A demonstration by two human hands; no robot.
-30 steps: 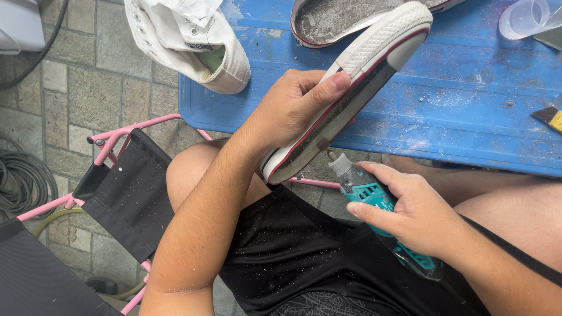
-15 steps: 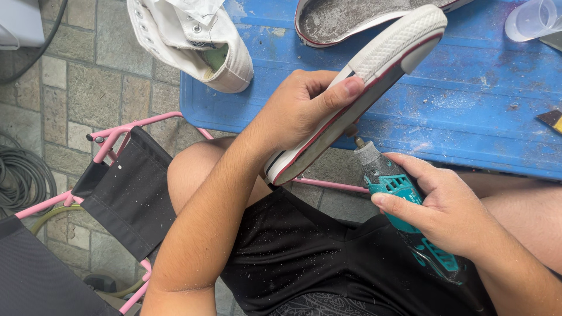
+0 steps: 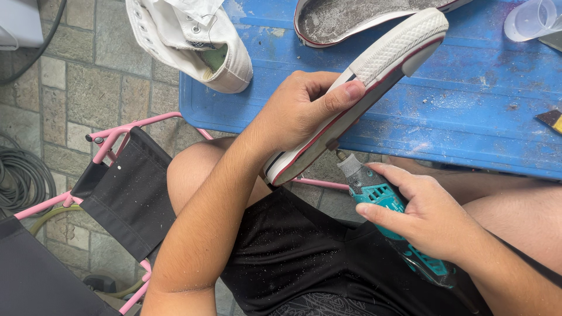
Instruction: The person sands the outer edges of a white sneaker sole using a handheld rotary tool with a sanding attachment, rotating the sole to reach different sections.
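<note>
— Since a moment ago, what has moved?

— Right hand (image 3: 430, 219) has slid right and a little nearer with the teal tool (image 3: 380, 196); the shoe (image 3: 374, 76) has lifted slightly farther.

— Any packages or labels?

— None clear. A white sneaker (image 3: 193, 44) lies far left on the blue table (image 3: 468, 123), a dusty sole (image 3: 351, 17) beyond it, a clear cup (image 3: 530, 17) far right.

— And the grips?

— Left hand (image 3: 298, 111) is clamped on the shoe's middle, thumb along the white rim, toe tilted up and right over the table's near edge. Right hand is closed round the tool's body, its grey tip just under the shoe's red-lined edge; I cannot tell if they touch.

— Elsewhere?

— A pink-framed black chair (image 3: 123, 187) stands left.
</note>
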